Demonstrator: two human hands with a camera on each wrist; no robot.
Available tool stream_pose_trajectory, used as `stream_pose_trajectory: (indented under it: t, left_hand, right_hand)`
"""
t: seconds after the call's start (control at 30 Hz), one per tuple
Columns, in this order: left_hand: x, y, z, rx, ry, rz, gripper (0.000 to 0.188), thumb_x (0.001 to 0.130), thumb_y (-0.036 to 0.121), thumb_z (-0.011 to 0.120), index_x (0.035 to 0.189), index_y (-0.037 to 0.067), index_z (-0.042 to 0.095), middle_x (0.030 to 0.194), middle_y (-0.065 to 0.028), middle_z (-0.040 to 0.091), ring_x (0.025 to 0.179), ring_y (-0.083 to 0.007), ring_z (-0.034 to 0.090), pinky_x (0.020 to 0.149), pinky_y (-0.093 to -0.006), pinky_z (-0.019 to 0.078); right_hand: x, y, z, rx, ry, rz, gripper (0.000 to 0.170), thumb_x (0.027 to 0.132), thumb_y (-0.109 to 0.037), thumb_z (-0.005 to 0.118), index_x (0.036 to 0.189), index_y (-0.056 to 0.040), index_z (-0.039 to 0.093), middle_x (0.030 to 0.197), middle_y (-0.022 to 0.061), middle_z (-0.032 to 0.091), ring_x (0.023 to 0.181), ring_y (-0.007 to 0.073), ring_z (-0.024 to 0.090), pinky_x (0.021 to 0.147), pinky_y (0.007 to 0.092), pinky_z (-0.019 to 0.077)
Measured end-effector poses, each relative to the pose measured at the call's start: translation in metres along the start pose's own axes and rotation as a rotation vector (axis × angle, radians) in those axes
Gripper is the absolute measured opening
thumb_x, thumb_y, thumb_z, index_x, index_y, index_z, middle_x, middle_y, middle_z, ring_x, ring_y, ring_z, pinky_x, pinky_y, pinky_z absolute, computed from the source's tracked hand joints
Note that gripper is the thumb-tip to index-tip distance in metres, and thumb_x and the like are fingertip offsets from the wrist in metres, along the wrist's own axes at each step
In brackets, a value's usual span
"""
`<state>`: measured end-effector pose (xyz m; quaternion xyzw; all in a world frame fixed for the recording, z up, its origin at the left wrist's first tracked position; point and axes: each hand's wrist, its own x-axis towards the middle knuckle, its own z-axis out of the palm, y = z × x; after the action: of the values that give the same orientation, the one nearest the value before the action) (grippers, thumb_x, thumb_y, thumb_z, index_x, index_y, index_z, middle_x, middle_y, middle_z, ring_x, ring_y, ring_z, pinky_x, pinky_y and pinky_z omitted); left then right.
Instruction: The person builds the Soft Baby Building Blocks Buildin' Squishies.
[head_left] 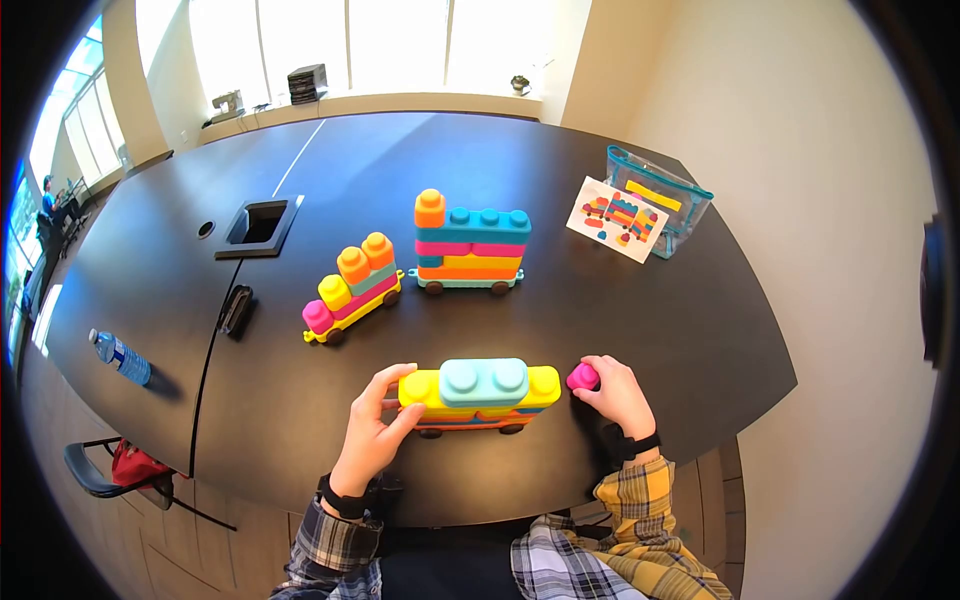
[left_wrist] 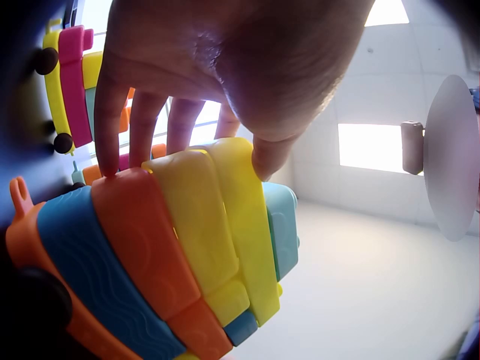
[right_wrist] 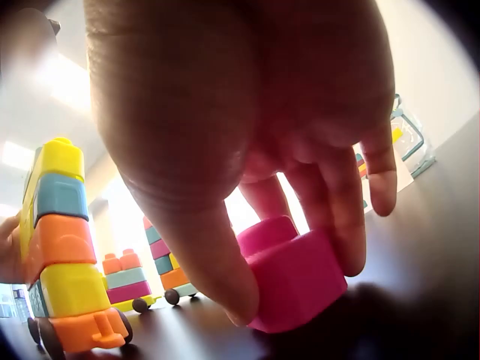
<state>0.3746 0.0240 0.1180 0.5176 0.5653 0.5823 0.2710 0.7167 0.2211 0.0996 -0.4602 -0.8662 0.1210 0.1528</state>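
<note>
My left hand (head_left: 375,425) grips the left end of a wheeled block wagon (left_wrist: 161,247), thumb on the near side and fingers behind. This wagon stacks orange, blue and yellow blocks, topped by a light teal two-stud block (head_left: 484,382). To its right, my right hand (head_left: 620,398) pinches a small pink one-stud block (right_wrist: 296,281) between thumb and fingers, close over the table. Farther back stand a yellow-based wagon (head_left: 355,292) with stepped blocks and a taller teal-based wagon (head_left: 470,250) with an orange block at its top left.
A picture card (head_left: 617,220) leans on a clear zip bag (head_left: 685,215) at the back right. On the left lie a water bottle (head_left: 120,357), a dark case (head_left: 235,311) and a square table opening (head_left: 260,226). A chair (head_left: 120,470) stands at the left edge.
</note>
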Motion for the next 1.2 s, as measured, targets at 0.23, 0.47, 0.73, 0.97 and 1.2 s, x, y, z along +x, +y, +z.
stream_pose_trajectory:
  t: [0.23,0.47,0.73,0.97,1.2]
  left_hand:
    - [0.001,-0.001,0.000,0.009,-0.002,0.006,0.047,0.095,0.010,0.076,0.141,0.007,0.062,0.130,-0.0111,0.070,0.116,-0.0233,0.071,0.095,-0.0378,0.0589]
    - [0.000,0.000,0.000,0.011,-0.002,0.000,0.048,0.095,0.009,0.076,0.141,0.007,0.061,0.130,-0.0113,0.070,0.117,-0.0235,0.070,0.096,-0.0375,0.0586]
    - [-0.001,-0.002,0.000,0.002,0.004,0.001,0.049,0.094,0.010,0.076,0.141,0.007,0.062,0.130,-0.0112,0.070,0.117,-0.0234,0.070,0.095,-0.0374,0.0583]
    - [0.000,0.000,0.000,0.001,0.004,0.003,0.048,0.096,0.010,0.075,0.141,0.007,0.061,0.130,-0.0115,0.070,0.117,-0.0232,0.070,0.097,-0.0381,0.0583]
    - [-0.001,0.000,0.002,0.015,0.007,0.011,0.047,0.096,0.011,0.075,0.141,0.008,0.061,0.129,-0.0105,0.070,0.118,-0.0238,0.070,0.096,-0.0379,0.0587]
  right_hand:
    - [0.011,-0.046,-0.027,0.560,0.262,-0.116,0.052,0.080,-0.005,0.085,0.129,-0.0045,0.066,0.123,0.0148,0.071,0.115,0.0290,0.071,0.104,0.0377,0.0540]
    - [0.016,-0.095,-0.060,0.808,0.192,-0.457,0.056,0.080,-0.002,0.086,0.132,-0.0048,0.066,0.127,0.0132,0.072,0.118,0.0276,0.070,0.104,0.0390,0.0543]
    - [0.012,-0.103,-0.075,0.605,0.137,-0.528,0.056,0.078,-0.002,0.085,0.132,-0.0059,0.070,0.125,0.0143,0.072,0.112,0.0302,0.072,0.100,0.0389,0.0566]
    - [0.008,-0.108,-0.075,0.451,0.093,-0.522,0.057,0.078,-0.003,0.084,0.134,-0.0089,0.072,0.123,0.0133,0.071,0.110,0.0309,0.071,0.098,0.0403,0.0583]
    - [0.000,-0.105,-0.061,0.521,0.141,-0.525,0.061,0.081,-0.003,0.084,0.140,-0.0073,0.068,0.126,0.0151,0.071,0.113,0.0321,0.070,0.101,0.0407,0.0570]
